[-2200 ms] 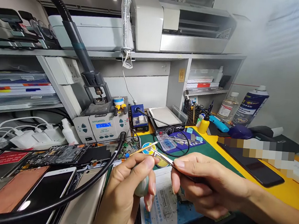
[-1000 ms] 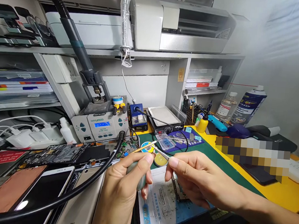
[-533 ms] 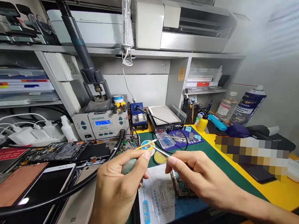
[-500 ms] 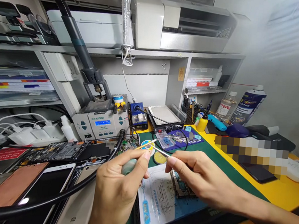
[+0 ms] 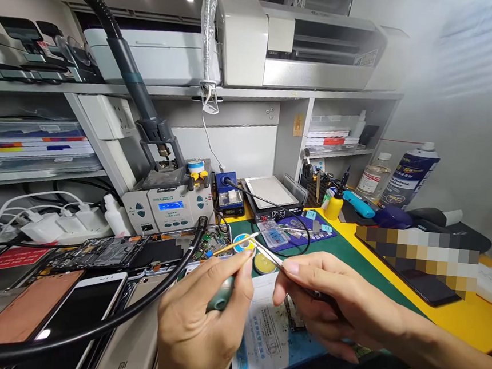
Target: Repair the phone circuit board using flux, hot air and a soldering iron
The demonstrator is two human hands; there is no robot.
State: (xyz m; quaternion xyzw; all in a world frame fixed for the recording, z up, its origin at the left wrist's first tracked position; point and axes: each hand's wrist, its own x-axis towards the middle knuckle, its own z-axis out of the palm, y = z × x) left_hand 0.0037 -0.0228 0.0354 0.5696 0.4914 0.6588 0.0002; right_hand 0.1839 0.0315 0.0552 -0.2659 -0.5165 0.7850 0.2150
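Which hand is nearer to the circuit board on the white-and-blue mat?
Right. The right hand, holding tweezers, is above the circuit board and partly hides it; the left hand, around a green object, is off to the board's left.

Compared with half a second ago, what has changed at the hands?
The left hand has turned, swinging the green object lower; the right hand now covers more of the circuit board. Yellow stick and tweezers stay held; nothing was let go.
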